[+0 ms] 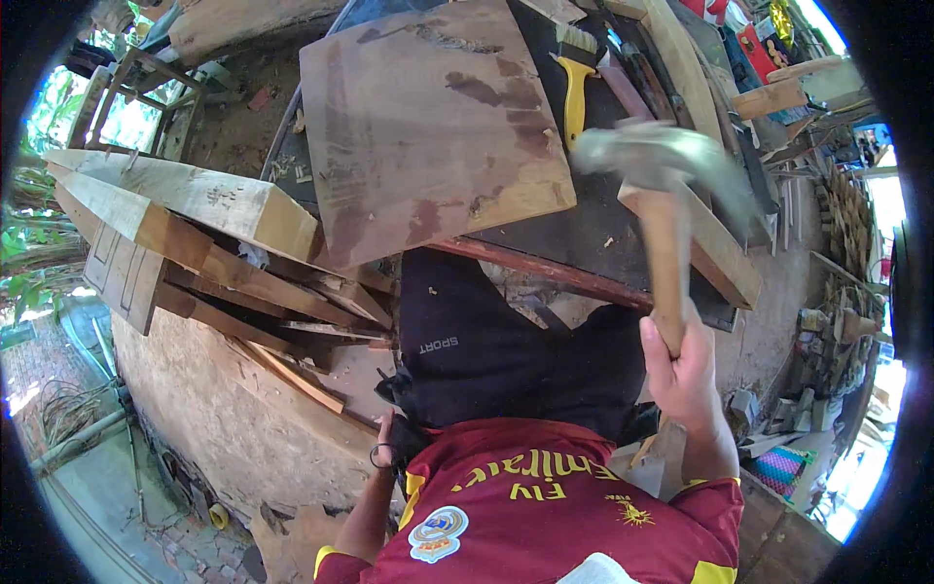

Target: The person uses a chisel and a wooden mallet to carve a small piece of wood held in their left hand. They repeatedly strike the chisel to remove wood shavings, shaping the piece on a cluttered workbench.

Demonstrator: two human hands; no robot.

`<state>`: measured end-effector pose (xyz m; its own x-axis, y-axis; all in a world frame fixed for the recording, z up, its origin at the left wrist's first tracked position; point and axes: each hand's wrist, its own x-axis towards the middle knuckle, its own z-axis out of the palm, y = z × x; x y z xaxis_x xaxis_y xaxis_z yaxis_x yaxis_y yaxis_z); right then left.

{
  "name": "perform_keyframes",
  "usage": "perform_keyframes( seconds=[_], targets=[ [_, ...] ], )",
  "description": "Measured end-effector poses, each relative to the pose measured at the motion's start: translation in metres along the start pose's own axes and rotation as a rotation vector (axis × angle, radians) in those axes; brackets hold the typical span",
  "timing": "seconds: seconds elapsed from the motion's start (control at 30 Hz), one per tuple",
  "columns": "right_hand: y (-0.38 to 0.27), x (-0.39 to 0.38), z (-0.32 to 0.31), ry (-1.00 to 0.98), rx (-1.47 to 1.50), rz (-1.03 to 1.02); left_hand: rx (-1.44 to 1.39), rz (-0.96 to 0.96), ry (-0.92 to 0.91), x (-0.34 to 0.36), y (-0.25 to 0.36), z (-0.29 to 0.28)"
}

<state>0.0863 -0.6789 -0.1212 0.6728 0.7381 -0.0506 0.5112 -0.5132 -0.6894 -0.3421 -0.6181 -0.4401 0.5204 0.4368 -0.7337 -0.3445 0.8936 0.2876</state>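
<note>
Raised over the right side of the workbench is a claw hammer point(664, 248). Its wooden handle is in the closed fingers of my right hand point(683, 368), and its metal head is smeared by motion. My left hand point(386, 440) is low beside my left hip, by a dark piece of cloth that hides most of its fingers. A flat, stained wooden board point(428, 136) lies on the dark bench top point(603, 238) in front of my legs. Just beyond the hammer is a brush point(576, 83) with a yellow handle. A wooden block point(720, 258) lies under the hammer.
Thick timber beams point(195, 195) are piled at the left, their ends close to my left knee. Long wood pieces point(681, 58) and a pale purple-handled tool point(623, 88) lie at the far right of the bench. Stacked offcuts point(837, 234) stand along the right side.
</note>
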Motion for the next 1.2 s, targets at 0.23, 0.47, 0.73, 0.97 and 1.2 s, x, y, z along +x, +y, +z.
perform_keyframes(
  seconds=[0.23, 0.47, 0.73, 0.97, 1.2],
  targets=[
    [-0.001, -0.005, -0.004, 0.103, 0.175, -0.021, 0.024, -0.053, 0.106, -0.004, -0.003, 0.003],
    [-0.018, 0.0, 0.001, 0.007, 0.464, 0.161, 0.845, 0.137, 0.475, 0.009, 0.086, 0.091],
    [-0.026, 0.003, 0.019, 0.15, 0.404, -0.358, 0.94, 0.743, -0.013, 0.004, 0.141, 0.276],
    [-0.063, 0.022, 0.019, -0.197, 0.017, -0.133, 0.737, 0.714, -0.107, 0.014, 0.152, 0.331],
    [-0.059, 0.019, 0.025, 0.013, 0.164, -0.39, 0.695, 0.705, -0.106, 0.019, 0.153, 0.331]
  ],
)
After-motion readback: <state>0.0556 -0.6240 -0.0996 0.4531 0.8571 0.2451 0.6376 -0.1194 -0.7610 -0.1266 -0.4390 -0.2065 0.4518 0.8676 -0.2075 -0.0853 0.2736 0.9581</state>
